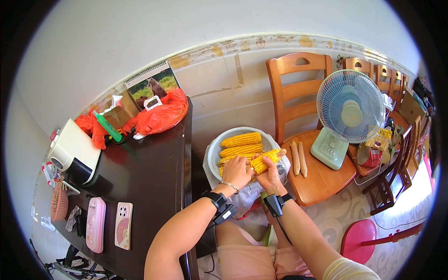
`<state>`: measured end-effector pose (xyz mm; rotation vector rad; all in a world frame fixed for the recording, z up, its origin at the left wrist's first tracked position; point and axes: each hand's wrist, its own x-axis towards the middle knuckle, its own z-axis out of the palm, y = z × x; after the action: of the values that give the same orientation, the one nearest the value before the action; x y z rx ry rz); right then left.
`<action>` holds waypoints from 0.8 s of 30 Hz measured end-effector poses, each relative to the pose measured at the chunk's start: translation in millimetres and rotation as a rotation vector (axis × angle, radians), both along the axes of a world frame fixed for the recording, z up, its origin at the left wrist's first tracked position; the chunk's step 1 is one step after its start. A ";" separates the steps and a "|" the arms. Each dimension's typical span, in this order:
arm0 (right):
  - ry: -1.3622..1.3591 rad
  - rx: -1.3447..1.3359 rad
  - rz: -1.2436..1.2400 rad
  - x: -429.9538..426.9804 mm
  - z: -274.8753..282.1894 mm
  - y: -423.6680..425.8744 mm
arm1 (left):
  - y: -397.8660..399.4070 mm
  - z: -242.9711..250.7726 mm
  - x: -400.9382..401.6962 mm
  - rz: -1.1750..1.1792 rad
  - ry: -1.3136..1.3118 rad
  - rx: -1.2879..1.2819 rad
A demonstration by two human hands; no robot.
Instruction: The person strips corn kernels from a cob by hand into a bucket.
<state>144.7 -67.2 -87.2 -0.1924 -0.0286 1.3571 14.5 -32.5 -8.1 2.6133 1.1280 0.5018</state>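
Observation:
An ear of dried yellow corn [267, 160] lies slantwise over a pale plastic basin, its pale tip pointing to the upper right. My right hand [268, 178] grips it from the near side, thumb along the kernels. At its lower left end, the curled fingers of my left hand [236, 172] hold on, partly hiding that end. Below my hands, the basin [213, 145] holds several more ears of corn [240, 139] covered in kernels. Two stripped corncobs [299, 159] lie side by side on the seat of a wooden chair [323, 185].
A mint-green table fan [330, 148] stands on the chair. On the dark table [150, 168] at left are a phone [123, 225], a pink pencil case [95, 224], a white appliance [78, 150] and red plastic bags [162, 113]. A pink stool [358, 241] stands at lower right.

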 end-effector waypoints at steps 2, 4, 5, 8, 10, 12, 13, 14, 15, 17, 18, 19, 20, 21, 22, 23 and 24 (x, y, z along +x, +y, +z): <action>-0.008 -0.005 0.001 -0.1 -3.9 1.5 | -1.1 -0.2 0.8 -0.047 -0.057 0.121; 0.022 0.003 0.019 -1.3 -3.9 2.5 | -2.4 1.3 0.9 -0.092 -0.113 0.244; 0.021 0.004 0.020 -1.4 -3.4 2.4 | -3.5 2.4 1.1 -0.111 -0.104 0.290; 0.004 0.010 0.020 -1.6 1.3 -0.9 | -7.3 6.7 1.1 -0.146 -0.086 0.361; 0.002 0.018 0.015 -2.0 1.6 -0.9 | -8.1 8.2 0.7 -0.159 -0.073 0.388; 0.004 0.020 0.018 -1.5 -0.1 -0.2 | -8.4 8.9 0.8 -0.197 -0.066 0.478; 0.007 0.021 0.020 -1.2 -0.5 -0.1 | -7.4 7.2 1.0 -0.197 -0.066 0.478; 0.007 0.021 0.020 -0.9 -0.5 -0.3 | -5.6 3.9 1.4 -0.218 -0.049 0.523; 0.001 0.020 0.029 -0.9 0.1 -0.5 | -5.1 3.4 1.6 -0.238 -0.031 0.567; -0.005 0.018 0.038 -1.4 2.8 -1.4 | -5.1 2.8 1.7 -0.254 -0.020 0.603; -0.007 0.017 0.036 -2.4 5.5 -2.7 | -5.5 3.0 1.8 -0.272 -0.009 0.637; -0.010 0.017 0.034 -3.0 6.6 -3.5 | -6.3 3.2 2.1 -0.273 -0.008 0.636; -0.008 0.016 0.033 -2.9 5.3 -3.5 | -7.4 3.6 2.4 -0.274 0.005 0.629; -0.008 0.012 0.025 -2.8 4.4 -3.0 | -8.0 4.7 2.6 -0.275 0.017 0.623; -0.008 0.008 0.017 -2.6 4.0 -2.9 | -8.4 4.6 2.7 -0.276 0.018 0.623; -0.007 0.008 0.015 -2.0 4.0 -3.5 | -9.0 4.0 2.7 -0.246 -0.025 0.536; -0.006 -0.002 0.029 -1.4 4.6 -3.7 | -8.8 4.0 2.7 -0.215 -0.067 0.450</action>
<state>143.2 -70.9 -82.6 -0.1982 -0.0352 1.3855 17.2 -41.3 -4.0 3.0194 0.7678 0.8733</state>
